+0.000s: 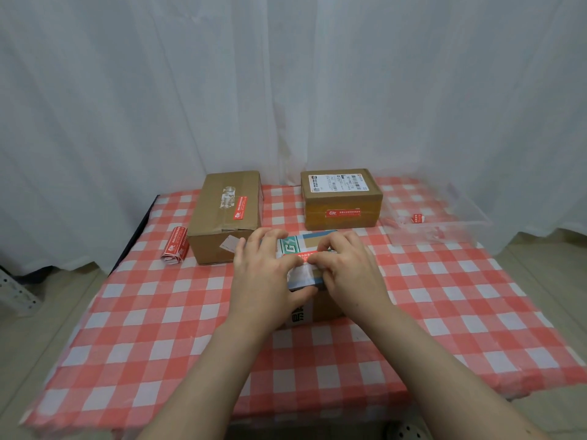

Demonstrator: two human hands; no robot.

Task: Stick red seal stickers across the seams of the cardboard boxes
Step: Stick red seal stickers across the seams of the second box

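A small printed cardboard box (pixel 313 241) sits mid-table, mostly covered by my hands. A red seal sticker (pixel 304 255) lies across its top. My left hand (pixel 265 274) rests over the box's left side, fingers spread on top and thumb against the front. My right hand (pixel 351 271) lies on the right side, its fingertips pressing on the sticker. Behind stand two brown boxes: the left box (pixel 222 223) carries a red sticker (pixel 240 212) on top, and the right box (pixel 341 198) has a red sticker (pixel 343 212) on its front seam.
A roll of red stickers (pixel 174 246) lies left of the left box. A clear plastic tray (pixel 444 227) at the back right holds a red scrap (pixel 417 218). The red-and-white checked cloth (pixel 158 328) covers the table; a white curtain hangs behind.
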